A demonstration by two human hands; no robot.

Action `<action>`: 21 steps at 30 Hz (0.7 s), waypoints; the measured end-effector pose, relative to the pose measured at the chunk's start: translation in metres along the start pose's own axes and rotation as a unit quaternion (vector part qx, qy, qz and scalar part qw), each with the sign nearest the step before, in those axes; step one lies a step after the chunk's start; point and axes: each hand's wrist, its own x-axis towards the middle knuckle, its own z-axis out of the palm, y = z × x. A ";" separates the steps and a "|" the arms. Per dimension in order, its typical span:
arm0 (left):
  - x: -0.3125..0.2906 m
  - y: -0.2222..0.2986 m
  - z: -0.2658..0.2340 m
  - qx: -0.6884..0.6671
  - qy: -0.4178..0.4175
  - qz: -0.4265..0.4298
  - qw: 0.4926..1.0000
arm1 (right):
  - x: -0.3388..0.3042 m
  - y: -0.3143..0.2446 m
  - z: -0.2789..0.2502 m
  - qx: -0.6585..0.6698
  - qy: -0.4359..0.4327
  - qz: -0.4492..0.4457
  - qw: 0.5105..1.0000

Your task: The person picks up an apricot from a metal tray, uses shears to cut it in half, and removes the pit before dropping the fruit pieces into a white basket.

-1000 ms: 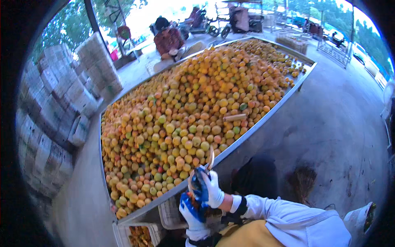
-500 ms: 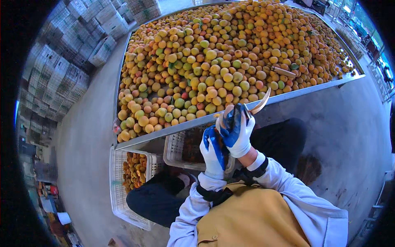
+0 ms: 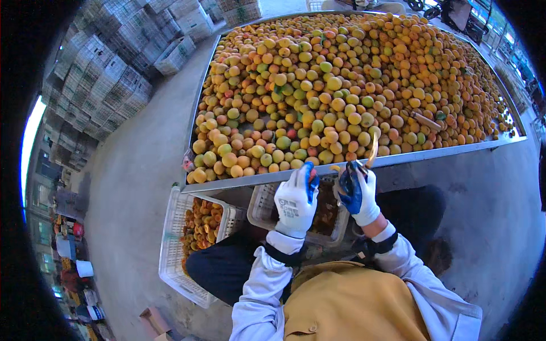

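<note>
My left hand (image 3: 296, 202), in a white glove with a blue palm, is closed near the table's front edge. A bit of reddish-orange fruit (image 3: 313, 175) shows at its fingertips. To its right, my right hand (image 3: 359, 193), gloved alike, is wrapped round a hand tool with a curved, pale tan arm (image 3: 373, 151) sticking up. The tool's exact kind is not clear. The hands are apart, over a white crate (image 3: 257, 211) with dark brown matter inside. Just beyond them, a heap of yellow-orange apricots (image 3: 318, 108) covers a metal-rimmed table (image 3: 253, 181).
On the left, a white crate (image 3: 173, 250) holds orange apricot pieces (image 3: 200, 224). My dark-trousered leg (image 3: 219, 270) is beside it. Stacked crates (image 3: 99, 85) stand at the far left. A wooden stick (image 3: 426, 121) lies on the apricots. A cardboard box (image 3: 154, 323) sits on the floor.
My hands have drawn apart: the left one has turned its back upward, and the right one has shifted right with the tool. The whole view has swung a little leftward.
</note>
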 end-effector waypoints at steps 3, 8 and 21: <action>0.007 -0.007 -0.034 0.135 -0.042 0.072 0.987 | -0.007 0.013 -0.006 -0.032 0.047 0.020 0.998; 0.011 -0.044 -0.112 0.267 -0.015 0.004 0.963 | -0.015 0.002 -0.021 -0.066 0.058 0.041 0.995; 0.077 -0.138 -0.117 0.334 -0.169 0.004 0.927 | -0.015 0.012 -0.025 -0.052 0.041 0.091 0.994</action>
